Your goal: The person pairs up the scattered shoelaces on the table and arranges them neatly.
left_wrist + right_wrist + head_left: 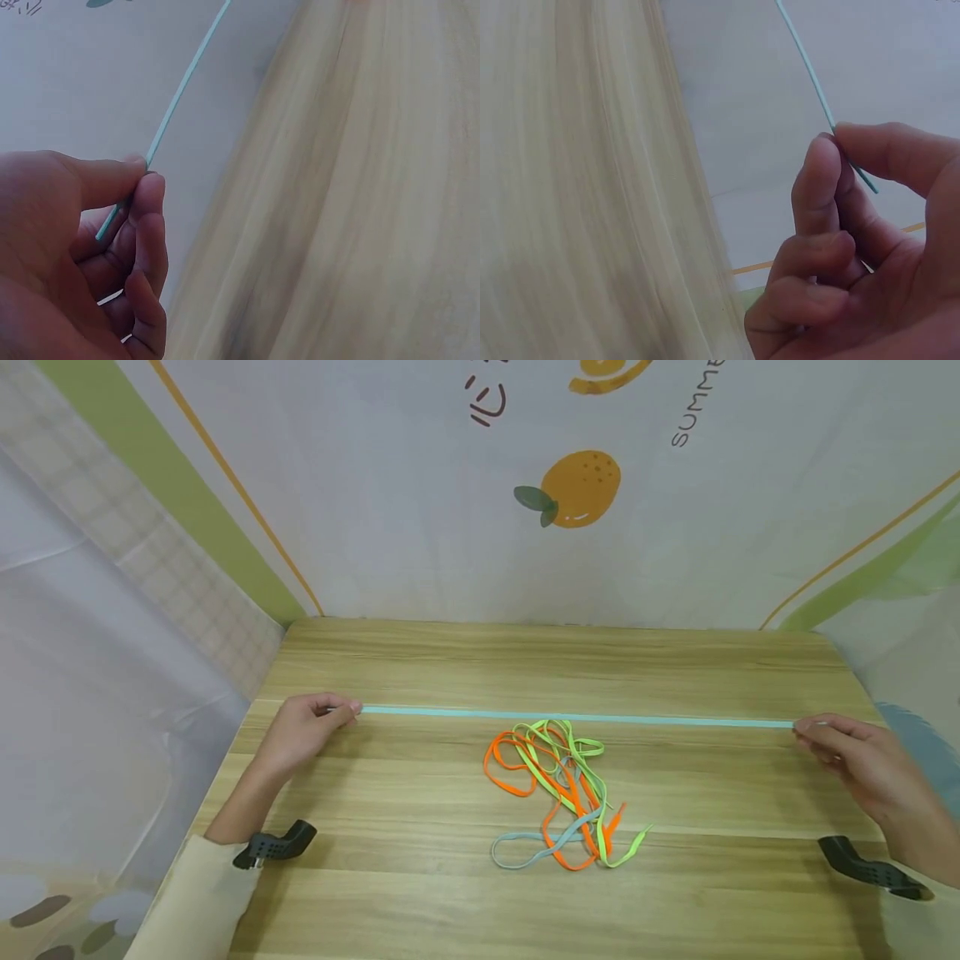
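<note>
A light turquoise shoelace point(577, 717) runs straight and taut between the two hands, across the far half of the table. The left hand point(306, 731) pinches one end between thumb and forefinger; in the left wrist view a short tip of the lace point(109, 223) sticks out past the fingers. At the other end the right hand point(862, 756) pinches the lace the same way, and its tip point(865, 180) pokes out below the thumb in the right wrist view. Nearer the person lies a loose tangle of orange point(512, 791), yellow-green point(592, 749) and grey-blue laces point(517, 837).
The wooden table point(405, 893) has rounded far corners. Behind it hangs a white cloth point(420, 543) printed with an orange fruit point(581, 489), and more cloth hangs at both sides. Dark wrist mounts point(273, 845) sit on both pale sleeves.
</note>
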`<action>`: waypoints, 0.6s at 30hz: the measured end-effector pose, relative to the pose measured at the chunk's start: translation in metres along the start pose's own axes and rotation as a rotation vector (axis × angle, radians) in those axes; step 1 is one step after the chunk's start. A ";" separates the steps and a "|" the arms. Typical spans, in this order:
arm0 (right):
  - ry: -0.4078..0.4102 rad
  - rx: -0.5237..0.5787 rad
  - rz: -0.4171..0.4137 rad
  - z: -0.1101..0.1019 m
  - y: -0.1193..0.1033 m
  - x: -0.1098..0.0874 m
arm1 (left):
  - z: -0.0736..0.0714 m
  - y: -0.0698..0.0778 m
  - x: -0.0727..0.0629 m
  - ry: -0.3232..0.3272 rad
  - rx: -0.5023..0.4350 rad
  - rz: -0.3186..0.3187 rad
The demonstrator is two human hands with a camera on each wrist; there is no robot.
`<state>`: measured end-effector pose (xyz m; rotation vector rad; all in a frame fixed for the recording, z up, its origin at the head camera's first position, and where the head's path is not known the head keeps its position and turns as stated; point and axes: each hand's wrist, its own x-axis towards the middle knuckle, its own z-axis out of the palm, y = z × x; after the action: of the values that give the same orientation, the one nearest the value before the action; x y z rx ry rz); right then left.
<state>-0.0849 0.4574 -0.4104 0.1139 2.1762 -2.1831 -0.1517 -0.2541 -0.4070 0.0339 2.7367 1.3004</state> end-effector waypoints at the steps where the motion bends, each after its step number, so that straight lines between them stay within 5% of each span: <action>1: 0.007 -0.007 0.003 0.000 0.000 0.000 | 0.000 0.001 0.000 0.001 0.003 -0.005; 12: 0.074 -0.165 0.038 0.002 -0.002 0.011 | -0.001 0.009 0.011 0.027 0.030 -0.006; 18: 0.089 -0.141 0.061 0.002 -0.002 0.020 | -0.001 0.014 0.021 0.019 0.031 0.005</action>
<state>-0.1052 0.4561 -0.4102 0.2724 2.3320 -2.0233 -0.1734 -0.2448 -0.3977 0.0306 2.7746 1.2663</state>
